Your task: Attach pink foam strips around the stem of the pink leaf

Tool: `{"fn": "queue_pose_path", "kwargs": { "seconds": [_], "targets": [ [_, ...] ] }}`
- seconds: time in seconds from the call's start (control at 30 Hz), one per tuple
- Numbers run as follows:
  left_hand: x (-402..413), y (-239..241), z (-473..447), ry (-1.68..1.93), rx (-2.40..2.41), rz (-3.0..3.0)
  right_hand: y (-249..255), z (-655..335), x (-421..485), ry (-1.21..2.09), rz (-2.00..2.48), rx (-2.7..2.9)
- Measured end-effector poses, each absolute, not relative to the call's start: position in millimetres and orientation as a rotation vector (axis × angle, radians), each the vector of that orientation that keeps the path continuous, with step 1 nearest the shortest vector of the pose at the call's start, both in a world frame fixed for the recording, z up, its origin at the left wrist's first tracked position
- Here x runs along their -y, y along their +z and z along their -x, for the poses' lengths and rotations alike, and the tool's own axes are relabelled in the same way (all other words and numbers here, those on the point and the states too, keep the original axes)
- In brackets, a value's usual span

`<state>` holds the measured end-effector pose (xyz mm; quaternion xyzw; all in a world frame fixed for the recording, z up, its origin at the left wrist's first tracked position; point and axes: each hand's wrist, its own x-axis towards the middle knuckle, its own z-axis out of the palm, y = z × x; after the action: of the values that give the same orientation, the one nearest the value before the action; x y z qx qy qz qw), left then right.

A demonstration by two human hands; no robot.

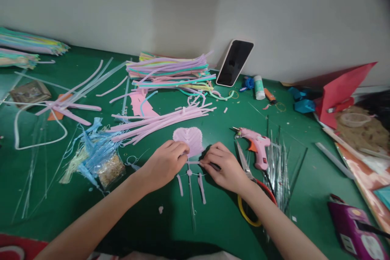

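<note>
Heart [191,135], purple, on green bench [217,223]. Right hand [224,166]: grip pinched tight on thin purple strip [193,162]. Left hand [166,160]: grip curled at heart, cannot tell what's held.

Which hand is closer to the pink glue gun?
Right. The right hand is just left of the glue gun, with scissor blades between them; the left hand is farther left, by the purple heart.

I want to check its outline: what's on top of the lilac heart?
Fingers of the left hand lie over the lower left of the lilac heart. Both top lobes show; the edge under those fingers is covered.
</note>
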<state>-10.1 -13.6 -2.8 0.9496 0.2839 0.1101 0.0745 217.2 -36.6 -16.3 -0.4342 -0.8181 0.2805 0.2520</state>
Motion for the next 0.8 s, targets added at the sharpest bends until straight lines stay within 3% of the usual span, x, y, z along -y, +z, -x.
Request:
{"fn": "queue_pose_path", "kwargs": {
  "seconds": [0.57, 0.8],
  "targets": [
    [24.3, 7.3, 13.4, 0.459, -1.07, -2.724, -0.1, -213.6, 39.4, 0.694, 1.258, 2.388],
    [38.6, -14.2, 0.2, 0.561, -1.143, -2.639, -1.5, -211.2, 39.3, 0.643, 1.233, 2.402]
  ]
}}
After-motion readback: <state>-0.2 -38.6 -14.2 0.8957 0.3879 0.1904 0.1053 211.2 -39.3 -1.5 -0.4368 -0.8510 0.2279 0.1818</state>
